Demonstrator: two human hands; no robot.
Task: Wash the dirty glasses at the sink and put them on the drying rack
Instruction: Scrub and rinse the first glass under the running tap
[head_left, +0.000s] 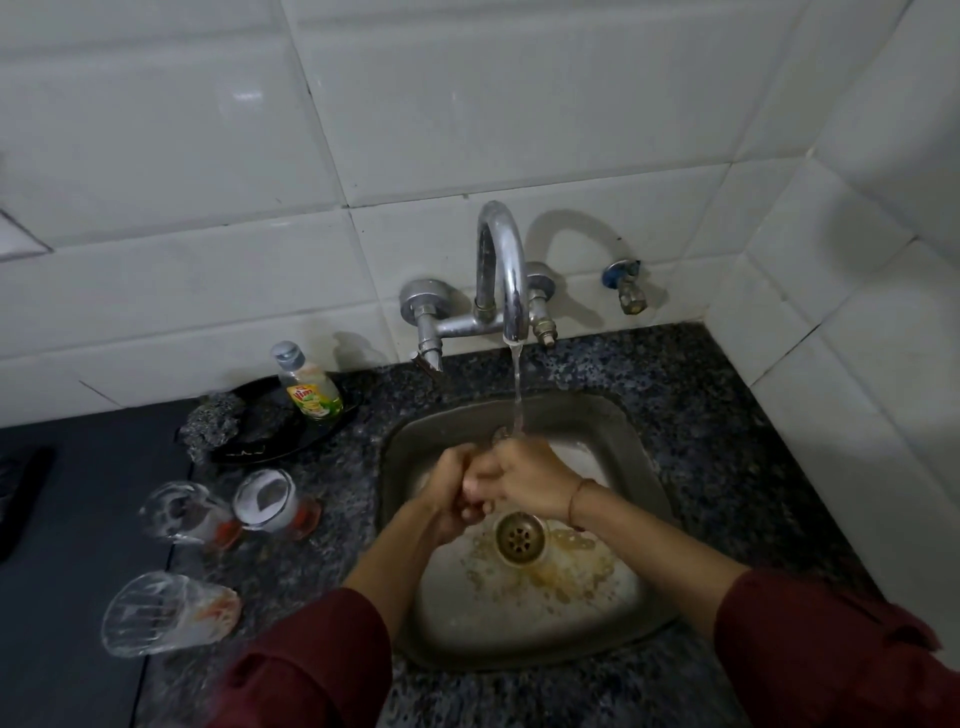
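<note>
1. The left grip (449, 486) and right grip (524, 470) are clasped together over the sink (639, 457), with the fingers curled into each other. I cannot tell whether they hold anything.
2. Water from the tap (506, 270) falls onto the right grip.
3. Three glasses sit on the bench (701, 415) left of the sink, apart from both grips. They are the near glass (166, 613), the far-left glass (182, 512) and the middle glass (270, 499). The last two are just beside each other and have reddish dregs inside.
4. Behind them, a soap bottle (309, 384) stands on a dark plate (291, 441) beside a scrubber (215, 423).
</note>
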